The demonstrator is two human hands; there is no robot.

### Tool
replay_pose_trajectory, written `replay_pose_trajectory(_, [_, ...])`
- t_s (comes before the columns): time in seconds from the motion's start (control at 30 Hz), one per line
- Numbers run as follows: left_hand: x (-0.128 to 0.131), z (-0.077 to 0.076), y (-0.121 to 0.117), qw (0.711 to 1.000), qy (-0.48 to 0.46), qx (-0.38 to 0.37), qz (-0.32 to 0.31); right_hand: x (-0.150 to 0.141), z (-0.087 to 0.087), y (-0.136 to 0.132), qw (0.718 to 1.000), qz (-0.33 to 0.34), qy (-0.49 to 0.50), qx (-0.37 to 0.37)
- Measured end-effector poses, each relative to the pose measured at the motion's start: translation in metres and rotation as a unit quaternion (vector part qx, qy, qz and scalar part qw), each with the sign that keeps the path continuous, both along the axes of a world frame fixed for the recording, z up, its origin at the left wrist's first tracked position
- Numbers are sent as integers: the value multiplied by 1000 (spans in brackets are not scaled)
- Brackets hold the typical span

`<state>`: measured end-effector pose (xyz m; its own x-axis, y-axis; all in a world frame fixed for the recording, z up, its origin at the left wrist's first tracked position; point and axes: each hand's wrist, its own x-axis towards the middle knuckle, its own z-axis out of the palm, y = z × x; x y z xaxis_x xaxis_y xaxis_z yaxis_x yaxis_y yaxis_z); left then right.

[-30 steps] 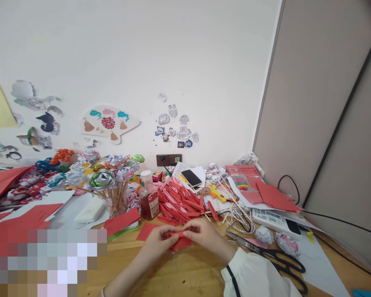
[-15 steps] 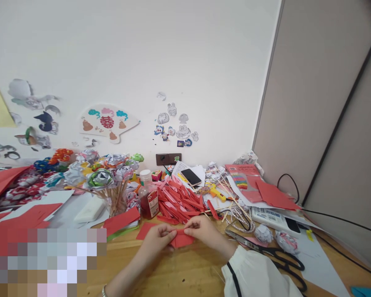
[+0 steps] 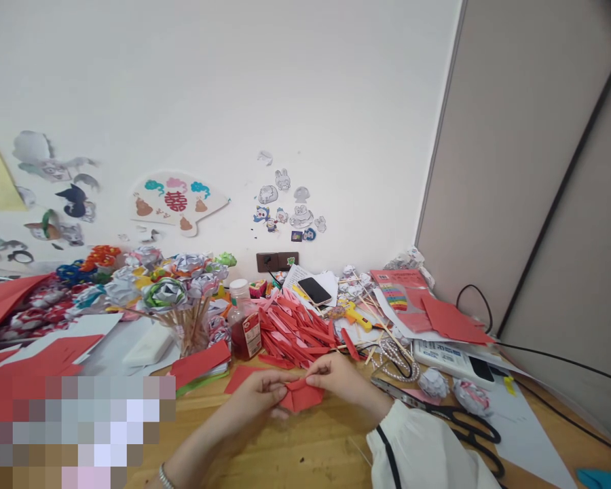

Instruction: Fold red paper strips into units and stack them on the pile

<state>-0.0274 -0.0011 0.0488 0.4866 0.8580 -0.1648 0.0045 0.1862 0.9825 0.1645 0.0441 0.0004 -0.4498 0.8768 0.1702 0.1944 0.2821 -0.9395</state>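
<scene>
A loose white sleeve [image 3: 428, 451] with a gathered cuff [image 3: 385, 420] and a black stripe [image 3: 388, 456] covers the right arm [image 3: 374, 402]. The left forearm [image 3: 208, 438] is bare, circled by a silvery, beaded-looking bracelet [image 3: 164, 475]

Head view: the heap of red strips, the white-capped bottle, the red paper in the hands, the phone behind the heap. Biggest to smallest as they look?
1. heap of red strips
2. bottle
3. red paper, partly covered by the left hand and right hand
4. phone; it lies farther off, so its true size against the red paper is unsure
</scene>
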Motion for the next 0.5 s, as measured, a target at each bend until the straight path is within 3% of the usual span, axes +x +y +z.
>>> replay_pose_trajectory(0.23, [0, -6, 5, 998, -2, -3, 63, -1, 5, -3, 999, 2, -19, 27])
replay_pose_trajectory(0.5, [6, 0, -2, 997, 41, -2, 69, -4, 9, -8, 998, -1, -51, 43])
